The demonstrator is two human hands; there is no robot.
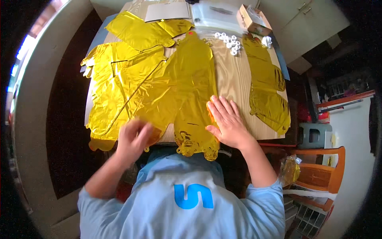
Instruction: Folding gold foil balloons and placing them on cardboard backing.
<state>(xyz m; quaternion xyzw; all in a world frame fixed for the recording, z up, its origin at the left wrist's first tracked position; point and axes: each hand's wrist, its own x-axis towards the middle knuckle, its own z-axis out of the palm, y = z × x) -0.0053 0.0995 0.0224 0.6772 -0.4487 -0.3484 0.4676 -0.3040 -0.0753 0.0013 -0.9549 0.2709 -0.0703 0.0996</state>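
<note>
A flat, uninflated gold foil balloon (195, 75) lies lengthwise at the middle of the table, its lower end hanging over the near edge. My right hand (229, 123) rests palm down along its right edge, fingers stretched out, partly on the bare wood. Over the near edge of the foil, to the left, is my left hand (134, 137), smeared by motion; its fingers look curled, but what they hold, if anything, does not show. Left of the middle balloon, more crinkled gold foil balloons (115, 85) overlap one another.
Another folded gold foil balloon (268, 87) lies at the right of the table (232, 81). Small white rings (232, 43) are scattered near the far side, beside a cardboard box (254, 20), clear plastic bags (217, 16) and a pale board (167, 12). A wooden chair (318, 173) stands at right.
</note>
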